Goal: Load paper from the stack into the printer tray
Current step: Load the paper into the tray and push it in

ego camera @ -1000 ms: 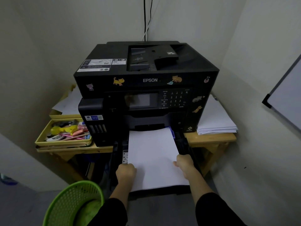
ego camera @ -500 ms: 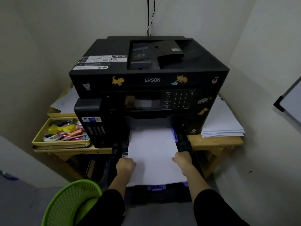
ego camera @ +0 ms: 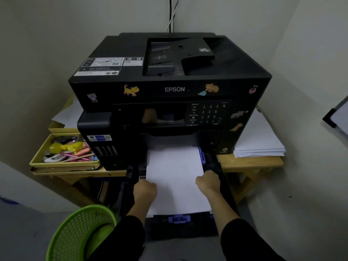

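Black printer [ego camera: 235, 72], white "EPSON" lettering [ego camera: 174, 89] across its front.

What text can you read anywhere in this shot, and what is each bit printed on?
"EPSON": front of the printer.
"Interrupt", digits "1" to "9": its control panel.
Other panel words: too small.
White labels on its top: too blurred.
Blue label on the ink tank: too blurred.
Paper: blank.

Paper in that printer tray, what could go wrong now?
The paper could snag on the blue side guide and crumple, since its edge lies right against it. The left hand and right hand grip it beside the tray walls, so fingers might get pinched.
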`<action>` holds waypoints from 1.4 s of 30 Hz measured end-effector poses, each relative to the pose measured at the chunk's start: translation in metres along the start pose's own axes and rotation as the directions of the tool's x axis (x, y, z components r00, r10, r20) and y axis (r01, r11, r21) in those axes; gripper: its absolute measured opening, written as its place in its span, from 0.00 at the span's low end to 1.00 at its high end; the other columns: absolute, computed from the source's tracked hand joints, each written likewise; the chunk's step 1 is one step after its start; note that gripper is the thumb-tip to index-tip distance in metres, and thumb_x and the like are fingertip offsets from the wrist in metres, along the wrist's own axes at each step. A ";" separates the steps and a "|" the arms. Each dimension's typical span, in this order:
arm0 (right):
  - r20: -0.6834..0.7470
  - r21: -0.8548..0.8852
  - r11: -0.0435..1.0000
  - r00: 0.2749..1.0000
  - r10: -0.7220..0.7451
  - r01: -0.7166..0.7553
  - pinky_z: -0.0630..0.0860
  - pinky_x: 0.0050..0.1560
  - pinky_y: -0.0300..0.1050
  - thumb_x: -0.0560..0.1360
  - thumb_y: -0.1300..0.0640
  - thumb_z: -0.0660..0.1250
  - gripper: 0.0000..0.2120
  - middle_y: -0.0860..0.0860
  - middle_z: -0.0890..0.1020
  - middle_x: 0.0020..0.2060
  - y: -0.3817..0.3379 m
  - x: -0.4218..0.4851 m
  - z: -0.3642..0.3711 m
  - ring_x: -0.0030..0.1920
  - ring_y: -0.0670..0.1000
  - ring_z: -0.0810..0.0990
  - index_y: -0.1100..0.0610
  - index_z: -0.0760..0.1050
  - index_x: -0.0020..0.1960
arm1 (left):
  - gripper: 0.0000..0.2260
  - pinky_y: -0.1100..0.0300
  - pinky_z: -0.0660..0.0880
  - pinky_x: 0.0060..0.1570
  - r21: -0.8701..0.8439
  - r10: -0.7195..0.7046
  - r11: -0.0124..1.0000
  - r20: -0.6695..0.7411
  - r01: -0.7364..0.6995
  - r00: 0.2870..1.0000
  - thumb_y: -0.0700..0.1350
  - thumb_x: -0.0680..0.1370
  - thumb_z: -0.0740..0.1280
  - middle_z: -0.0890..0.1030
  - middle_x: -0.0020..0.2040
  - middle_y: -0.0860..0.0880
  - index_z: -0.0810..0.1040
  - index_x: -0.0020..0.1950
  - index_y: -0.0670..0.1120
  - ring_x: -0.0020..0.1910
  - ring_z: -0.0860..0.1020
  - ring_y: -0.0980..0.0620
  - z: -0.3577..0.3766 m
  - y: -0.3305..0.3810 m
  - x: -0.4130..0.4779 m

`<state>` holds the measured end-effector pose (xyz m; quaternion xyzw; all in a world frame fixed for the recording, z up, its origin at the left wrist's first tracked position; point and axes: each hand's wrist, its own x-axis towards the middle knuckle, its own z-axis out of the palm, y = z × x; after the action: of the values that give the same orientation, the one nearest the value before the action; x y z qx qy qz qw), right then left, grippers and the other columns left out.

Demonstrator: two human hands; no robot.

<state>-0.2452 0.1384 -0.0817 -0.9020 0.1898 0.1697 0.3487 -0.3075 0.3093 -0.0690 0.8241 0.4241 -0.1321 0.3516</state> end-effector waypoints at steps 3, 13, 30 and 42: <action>-0.049 -0.163 0.985 0.997 -0.062 0.053 0.77 0.53 0.49 0.75 0.59 0.63 0.11 0.58 0.76 0.55 -0.005 -0.007 0.000 0.55 0.58 0.76 0.61 0.73 0.56 | 0.22 0.48 0.69 0.64 0.242 0.076 0.968 -0.024 -0.068 0.997 0.43 0.79 0.59 0.64 0.71 0.40 0.64 0.72 0.39 0.68 0.66 0.40 0.001 0.001 -0.003; 0.495 -0.501 0.794 0.867 -0.064 0.344 0.68 0.69 0.58 0.65 0.63 0.75 0.58 0.56 0.42 0.75 0.013 -0.032 -0.016 0.75 0.63 0.50 0.46 0.37 0.77 | 0.49 0.43 0.61 0.71 0.691 0.284 0.497 0.443 -0.526 0.850 0.57 0.66 0.73 0.48 0.77 0.44 0.47 0.78 0.48 0.75 0.53 0.37 -0.003 -0.016 -0.017; 0.328 -0.398 0.877 0.935 -0.138 0.269 0.62 0.72 0.61 0.67 0.72 0.68 0.55 0.57 0.45 0.76 0.018 -0.043 -0.001 0.76 0.61 0.50 0.46 0.35 0.77 | 0.47 0.56 0.63 0.72 0.428 0.319 0.822 0.203 -0.377 0.926 0.36 0.70 0.71 0.43 0.75 0.36 0.40 0.78 0.43 0.76 0.54 0.37 0.009 -0.025 -0.024; 0.338 -0.342 0.912 0.935 -0.108 0.229 0.58 0.73 0.57 0.70 0.71 0.63 0.49 0.56 0.40 0.78 0.013 -0.064 -0.006 0.78 0.60 0.45 0.47 0.37 0.78 | 0.45 0.58 0.58 0.75 0.357 0.362 0.824 0.264 -0.440 0.894 0.39 0.74 0.69 0.33 0.76 0.42 0.39 0.78 0.42 0.78 0.46 0.41 0.005 -0.036 -0.036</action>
<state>-0.3058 0.1396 -0.0570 -0.9268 0.0170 0.3119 0.2085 -0.3573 0.2982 -0.0714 0.9339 0.1692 -0.2161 0.2294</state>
